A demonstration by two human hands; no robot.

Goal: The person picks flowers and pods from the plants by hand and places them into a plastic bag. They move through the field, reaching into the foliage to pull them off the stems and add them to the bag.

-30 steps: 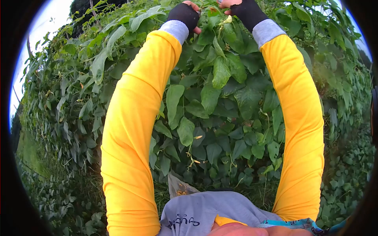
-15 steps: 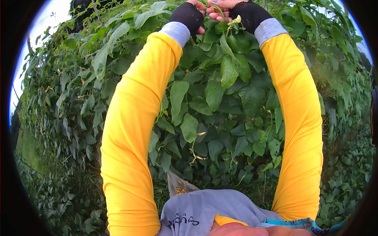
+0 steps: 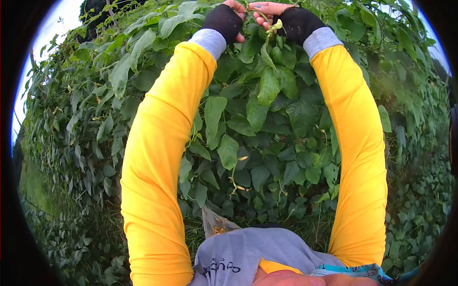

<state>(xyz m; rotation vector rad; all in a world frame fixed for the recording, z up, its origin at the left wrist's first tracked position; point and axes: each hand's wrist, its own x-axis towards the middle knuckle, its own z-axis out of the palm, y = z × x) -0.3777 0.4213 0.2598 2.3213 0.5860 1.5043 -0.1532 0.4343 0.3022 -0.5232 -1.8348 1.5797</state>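
My left hand (image 3: pixel 228 20) and my right hand (image 3: pixel 284 18) are raised at the top of the view, in black fingerless gloves. Their fingertips almost meet around a thin green vine stem (image 3: pixel 247 7). The left fingers pinch it from one side, while the right thumb reaches across and the other right fingers curl in below. Beside the right fingers hangs a pale yellow-green flower bud (image 3: pixel 275 26) on a curved stalk. Broad green leaves (image 3: pixel 269 87) droop beneath both hands. The upper edge of the view cuts off part of the grip.
A dense wall of climbing bean-like foliage (image 3: pixel 157 86) spreads ahead and to both sides. At my waist is a clear plastic bag (image 3: pixel 217 224) with small yellowish-brown pieces inside. Grass (image 3: pixel 40 186) grows at the left, and a thin pole (image 3: pixel 111 10) stands behind the leaves.
Both hands have shifted slightly left, and their fingertips have drawn closer together at the stem. The flower bud and the leaves below have moved left with them.
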